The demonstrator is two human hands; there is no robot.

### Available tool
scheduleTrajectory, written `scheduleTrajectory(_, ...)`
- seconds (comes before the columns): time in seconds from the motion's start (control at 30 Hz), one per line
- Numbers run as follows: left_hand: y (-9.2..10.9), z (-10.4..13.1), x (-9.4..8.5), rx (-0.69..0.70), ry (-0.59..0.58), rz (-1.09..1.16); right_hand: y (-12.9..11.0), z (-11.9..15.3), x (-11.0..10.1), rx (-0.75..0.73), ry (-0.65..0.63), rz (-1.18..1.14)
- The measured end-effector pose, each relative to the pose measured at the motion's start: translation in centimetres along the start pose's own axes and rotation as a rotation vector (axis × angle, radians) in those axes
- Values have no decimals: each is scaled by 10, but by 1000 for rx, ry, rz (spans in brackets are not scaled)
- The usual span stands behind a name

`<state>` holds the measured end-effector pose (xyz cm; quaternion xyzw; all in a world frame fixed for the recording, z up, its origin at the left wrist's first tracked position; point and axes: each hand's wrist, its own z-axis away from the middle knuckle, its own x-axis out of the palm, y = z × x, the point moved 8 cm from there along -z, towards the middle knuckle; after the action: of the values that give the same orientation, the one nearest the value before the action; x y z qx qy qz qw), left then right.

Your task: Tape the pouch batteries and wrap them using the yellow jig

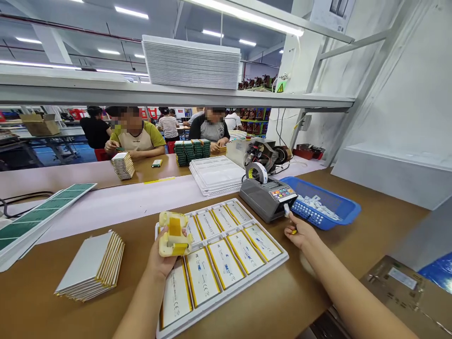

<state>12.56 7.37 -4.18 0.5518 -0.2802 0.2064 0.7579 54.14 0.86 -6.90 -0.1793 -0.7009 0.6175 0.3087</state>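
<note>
My left hand (163, 252) is wrapped round a cream plastic fixture (174, 234) with yellow tape on it, held above the left part of a white tray (243, 288). Flat white battery packs (226, 264) with yellow edges lie in the tray in two rows. At the right, the fingertips of my right hand (295, 230) pinch a small white strip (286, 209) at the front of a grey tape dispenser (268, 197). A tape roll (256, 173) sits on top of the dispenser.
A blue basket (348, 207) with white pieces stands right of the dispenser. Stacked packs (90, 266) stand at the left, near long green-and-white trays (45, 212). Empty white trays (219, 174) lie behind. Two people sit across the bench, and a shelf (176, 94) crosses above.
</note>
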Motion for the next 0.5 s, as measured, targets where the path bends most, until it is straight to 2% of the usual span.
scheduleTrajectory(0.1,-3,0,-1,-3,-3,29,-10,10,1,-27,85,-27)
scheduleTrajectory(0.13,-5,0,-1,-9,-9,39,-17,18,8,-66,65,-7)
scheduleTrajectory(0.17,-6,0,-1,-16,-15,50,-26,28,21,-125,-8,45)
scheduleTrajectory(0.2,-8,1,-1,-21,-21,65,-36,42,43,-197,-146,131)
scheduleTrajectory(0.27,-9,2,-1,-12,-43,121,-50,82,104,-359,-570,364)
scheduleTrajectory(0.33,-3,4,0,46,-86,204,-49,135,162,-485,-1004,565)
scheduleTrajectory(0.37,3,6,0,92,-100,244,-47,158,185,-535,-1155,633)
scheduleTrajectory(0.43,14,11,-3,184,-110,287,-41,195,222,-616,-1344,726)
scheduleTrajectory(0.5,24,13,-9,241,-95,287,-32,220,252,-677,-1463,796)
